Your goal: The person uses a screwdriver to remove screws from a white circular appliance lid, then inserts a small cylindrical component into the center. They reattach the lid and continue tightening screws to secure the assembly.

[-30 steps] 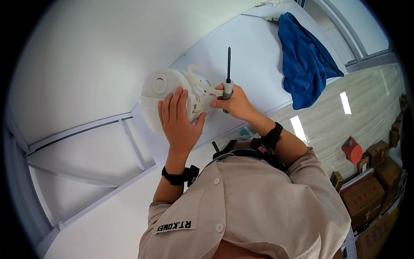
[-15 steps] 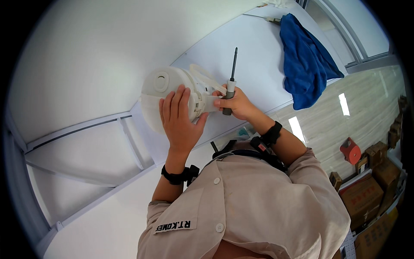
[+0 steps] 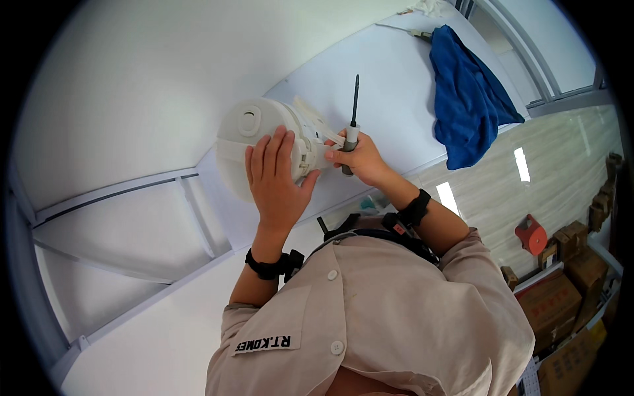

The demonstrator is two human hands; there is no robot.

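A white, round, lidded appliance [image 3: 234, 157], resembling a small rice cooker, rests on the white tabletop with its lid turned partly toward me. My left hand [image 3: 274, 181] lies flat across the lid and its edge, fingers stretched out. Beside the appliance, my right hand [image 3: 362, 160] grips a screwdriver [image 3: 351, 135] by its grey and white handle; the dark shaft points away from me. That hand's thumb and fingers are also against a pale part jutting from the appliance's side. Its inner fingers are partly hidden. A pale curved handle [image 3: 310, 115] rises behind the lid.
A blue cloth [image 3: 465, 99] hangs over the table's right edge. Near it lies another thin-shafted tool [image 3: 416, 32]. A white wall [image 3: 158, 79] borders the table on the left. Cardboard boxes [image 3: 548, 303] and a red round object [image 3: 531, 235] are on the floor at right.
My right hand and the screwdriver have shifted slightly left, toward the appliance. My left hand stays on the lid. The whole view has moved a little.
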